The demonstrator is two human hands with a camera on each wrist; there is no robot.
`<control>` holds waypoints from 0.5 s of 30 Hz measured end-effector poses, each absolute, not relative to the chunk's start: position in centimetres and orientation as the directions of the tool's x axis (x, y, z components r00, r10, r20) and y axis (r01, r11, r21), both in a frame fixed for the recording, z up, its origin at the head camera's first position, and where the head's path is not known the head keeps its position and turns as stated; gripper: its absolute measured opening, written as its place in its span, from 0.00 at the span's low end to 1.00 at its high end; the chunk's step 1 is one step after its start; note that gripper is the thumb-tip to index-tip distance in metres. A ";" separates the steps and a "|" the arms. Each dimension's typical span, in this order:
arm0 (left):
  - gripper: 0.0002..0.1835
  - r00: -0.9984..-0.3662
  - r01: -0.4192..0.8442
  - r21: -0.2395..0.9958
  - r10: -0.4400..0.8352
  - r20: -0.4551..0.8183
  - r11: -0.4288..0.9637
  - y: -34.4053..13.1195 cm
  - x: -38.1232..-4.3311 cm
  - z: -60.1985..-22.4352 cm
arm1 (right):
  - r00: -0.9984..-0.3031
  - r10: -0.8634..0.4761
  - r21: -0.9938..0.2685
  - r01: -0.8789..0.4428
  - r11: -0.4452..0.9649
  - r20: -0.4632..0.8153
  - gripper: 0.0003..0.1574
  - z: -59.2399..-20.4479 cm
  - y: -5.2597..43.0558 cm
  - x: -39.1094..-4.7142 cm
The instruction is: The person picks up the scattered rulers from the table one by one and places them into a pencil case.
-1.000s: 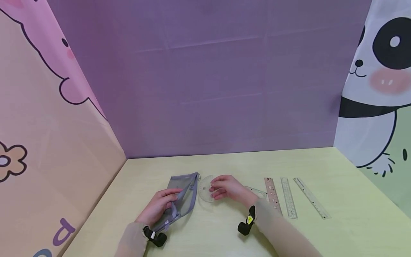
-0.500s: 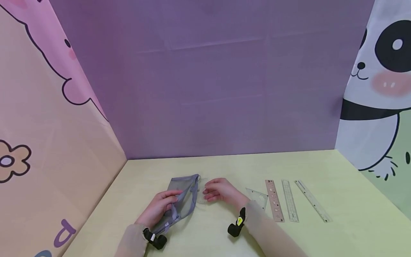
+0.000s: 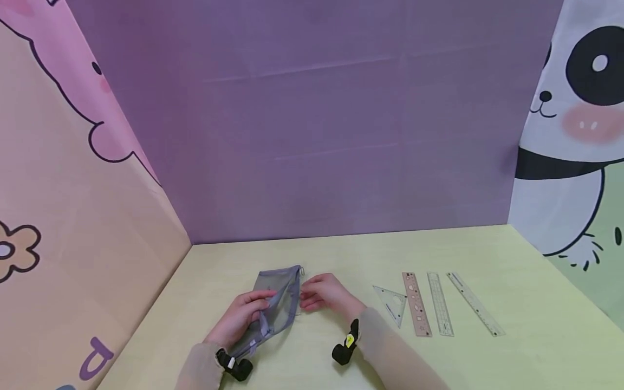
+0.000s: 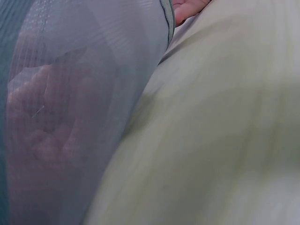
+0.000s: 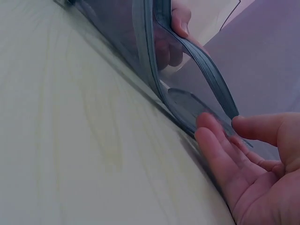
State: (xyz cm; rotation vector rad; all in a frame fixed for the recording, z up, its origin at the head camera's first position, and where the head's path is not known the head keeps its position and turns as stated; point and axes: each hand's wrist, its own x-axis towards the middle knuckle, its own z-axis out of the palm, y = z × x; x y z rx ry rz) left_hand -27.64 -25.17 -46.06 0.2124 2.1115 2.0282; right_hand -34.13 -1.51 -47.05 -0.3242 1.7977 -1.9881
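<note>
My left hand (image 3: 244, 314) grips the grey-blue mesh zip pouch (image 3: 267, 279) by one edge, and its mouth gapes toward the right. Through the mesh, the left wrist view shows that hand's blurred fingers (image 4: 47, 117). My right hand (image 3: 325, 295) is at the pouch's mouth, pinching a clear protractor (image 5: 185, 102) between thumb and fingers. Most of the protractor lies between the two zipper edges in the right wrist view; in the head view the hand and pouch hide nearly all of it.
Right of my hands lie a clear set square (image 3: 394, 304), a pink stencil ruler (image 3: 416, 306), a clear ruler (image 3: 440, 306) and a slanted clear ruler (image 3: 475, 304). Cloth walls stand behind and beside the pale wooden table (image 3: 341, 368).
My right hand has moved left with the protractor, from beside the pouch into its mouth. This uncovers the set square. The left hand and pouch have stayed nearly still.
</note>
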 end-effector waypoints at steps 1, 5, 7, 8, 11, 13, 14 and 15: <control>0.21 -0.969 -0.041 0.998 0.242 -0.050 0.044 -25.2 -27.6 -46.1 | -0.879 -0.464 -0.986 0.158 -0.058 -0.113 0.16 -47.1 -1.8 -34.1; 0.21 -0.968 -0.046 0.998 0.243 -0.055 0.043 -25.2 -27.6 -46.0 | -0.889 -0.445 -0.990 0.136 -0.040 -0.104 0.15 -47.0 -2.4 -33.7; 0.21 -0.968 -0.045 0.998 0.245 -0.054 0.043 -25.2 -27.6 -46.0 | -0.893 -0.439 -0.993 0.118 -0.022 -0.096 0.14 -46.8 -2.5 -33.5; 0.22 -0.967 -0.043 0.998 0.248 -0.052 0.043 -25.2 -27.7 -45.9 | -0.895 -0.437 -0.994 0.107 -0.007 -0.093 0.13 -46.6 -2.5 -33.4; 0.22 -0.968 -0.037 0.998 0.248 -0.049 0.049 -25.2 -27.7 -45.9 | -0.894 -0.437 -0.995 0.091 0.039 -0.099 0.13 -46.3 -2.5 -33.1; 0.22 -0.967 -0.033 0.998 0.250 -0.047 0.059 -25.2 -27.7 -46.0 | -0.893 -0.438 -0.994 0.082 0.067 -0.103 0.14 -46.2 -2.6 -32.9; 0.22 -0.968 -0.034 0.998 0.248 -0.048 0.061 -25.3 -27.7 -46.0 | -0.893 -0.436 -0.993 0.085 0.080 -0.112 0.14 -46.3 -2.6 -32.8; 0.21 -0.968 -0.037 0.997 0.245 -0.051 0.062 -25.3 -27.7 -46.0 | -0.892 -0.438 -0.993 0.084 0.086 -0.114 0.14 -46.3 -2.7 -32.8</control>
